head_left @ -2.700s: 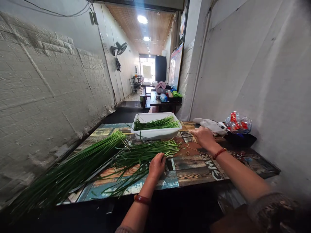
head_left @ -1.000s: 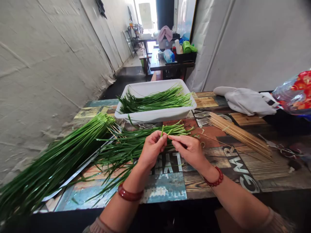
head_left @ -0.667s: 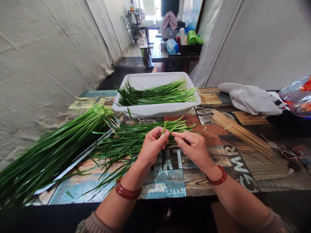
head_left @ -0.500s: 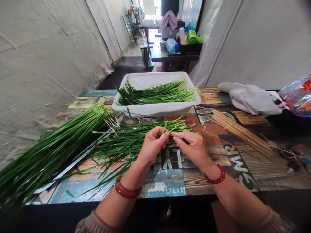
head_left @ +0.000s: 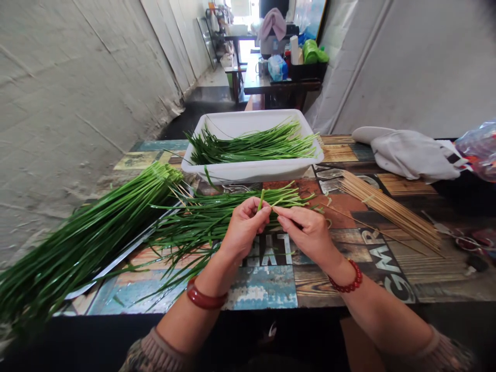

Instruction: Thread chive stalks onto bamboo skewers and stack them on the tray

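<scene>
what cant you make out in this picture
Head view:
Whether the right hand pinches anything: too small to tell.
Large greens bundle: some leaf tips cut off by the left edge.
Plastic bag: cut off by the right edge.
Metal strip: partly hidden by that bundle.

Letters "GMR" (head_left: 383, 257) on tabletop (head_left: 263, 292)

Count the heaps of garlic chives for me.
3: the big left heap, the loose middle heap by the left hand, and the far heap in the white plastic tub.
</scene>
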The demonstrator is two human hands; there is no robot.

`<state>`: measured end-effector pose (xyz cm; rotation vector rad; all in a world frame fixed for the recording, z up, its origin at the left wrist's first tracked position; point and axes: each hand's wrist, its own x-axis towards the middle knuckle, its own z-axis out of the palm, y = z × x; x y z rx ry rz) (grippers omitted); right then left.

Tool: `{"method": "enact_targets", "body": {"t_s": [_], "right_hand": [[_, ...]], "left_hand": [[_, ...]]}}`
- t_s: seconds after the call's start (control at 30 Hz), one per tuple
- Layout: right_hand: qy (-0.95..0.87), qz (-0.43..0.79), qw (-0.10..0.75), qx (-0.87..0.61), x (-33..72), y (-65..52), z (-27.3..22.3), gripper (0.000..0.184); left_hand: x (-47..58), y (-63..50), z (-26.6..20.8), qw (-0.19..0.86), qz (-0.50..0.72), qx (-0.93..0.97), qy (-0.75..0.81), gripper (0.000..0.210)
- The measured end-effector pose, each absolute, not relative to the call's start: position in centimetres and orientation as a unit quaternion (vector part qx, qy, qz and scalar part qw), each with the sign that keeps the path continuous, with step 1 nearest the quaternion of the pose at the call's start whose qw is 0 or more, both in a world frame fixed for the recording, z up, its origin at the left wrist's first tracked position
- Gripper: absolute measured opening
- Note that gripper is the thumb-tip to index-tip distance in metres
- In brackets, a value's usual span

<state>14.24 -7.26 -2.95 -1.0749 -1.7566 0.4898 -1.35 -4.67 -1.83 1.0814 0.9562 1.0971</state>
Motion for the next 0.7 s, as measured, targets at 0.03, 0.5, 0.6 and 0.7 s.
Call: {"method": "enact_targets", "body": {"t_s": [0.03, 0.5, 0.6, 0.7], "right_hand": [[-0.724, 0.198, 0.490, -0.443, 14.23, -7.25, -2.95, 0.026], [-0.718, 0.199, 0.499, -0.443, 14.17, -7.22, -2.87, 0.027], [-0.719, 0.199, 0.500, -0.440, 14.16, -7.22, -2.78, 0.027], [-0.716, 0.202, 0.500, -0.443, 14.16, -7.24, -2.74, 0.027]], "left_hand": [[-1.37, -4.67, -1.87, 0.616, 0.475, 0.471, 0.414, 0.026], [-1.43, -4.74, -2.01, 0.609, 0.476, 0.478, 0.417, 0.025], [-1.44, -4.73, -2.06, 0.610, 0.476, 0.479, 0.415, 0.024], [-1.46, -4.73, -2.10, 0.606, 0.474, 0.485, 0.416, 0.024]]}}
